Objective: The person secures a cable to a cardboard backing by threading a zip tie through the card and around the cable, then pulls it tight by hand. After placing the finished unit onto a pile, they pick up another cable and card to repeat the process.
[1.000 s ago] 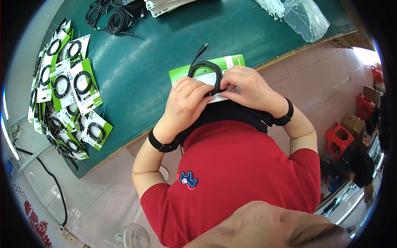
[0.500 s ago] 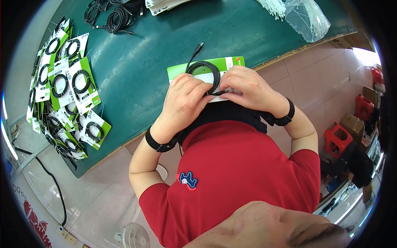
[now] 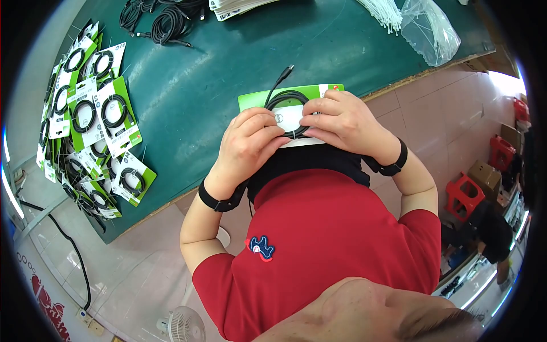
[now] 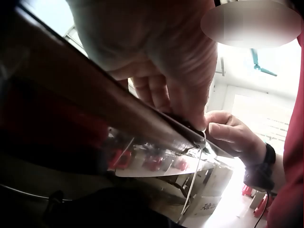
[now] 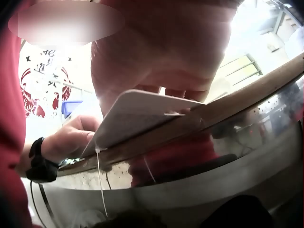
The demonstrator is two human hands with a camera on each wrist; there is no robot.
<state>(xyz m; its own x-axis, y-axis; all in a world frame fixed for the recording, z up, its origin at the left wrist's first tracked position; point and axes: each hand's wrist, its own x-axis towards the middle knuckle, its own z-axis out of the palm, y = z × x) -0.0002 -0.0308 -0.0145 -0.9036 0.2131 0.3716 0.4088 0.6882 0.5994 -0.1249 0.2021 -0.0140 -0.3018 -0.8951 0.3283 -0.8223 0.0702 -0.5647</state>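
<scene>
A coil of black cable (image 3: 288, 96) lies on a green and white packaging card (image 3: 253, 100) at the table's near edge. One cable end with its plug (image 3: 286, 72) sticks up past the coil. My left hand (image 3: 248, 137) holds the coil's left side, thumb at its lower edge. Opposite it, my right hand (image 3: 342, 121) grips the right side, fingertips inside the ring. Between the thumbs a thin white cable tie (image 3: 294, 135) crosses the coil. In the right wrist view the tie's tail (image 5: 101, 183) hangs below the card (image 5: 135, 111). My hands hide parts of the coil.
Finished-looking cards with coiled cables (image 3: 84, 117) are heaped on the table's left side. Along the far side are loose black cables (image 3: 168, 27), a stack of cards (image 3: 236, 7), a bundle of white ties (image 3: 382, 14) and a clear bag (image 3: 430, 34).
A second cable end, pinched by my right hand beside the coil earlier, no longer sticks out there. My right fingers have moved onto the coil, and the white tie now shows between the thumbs.
</scene>
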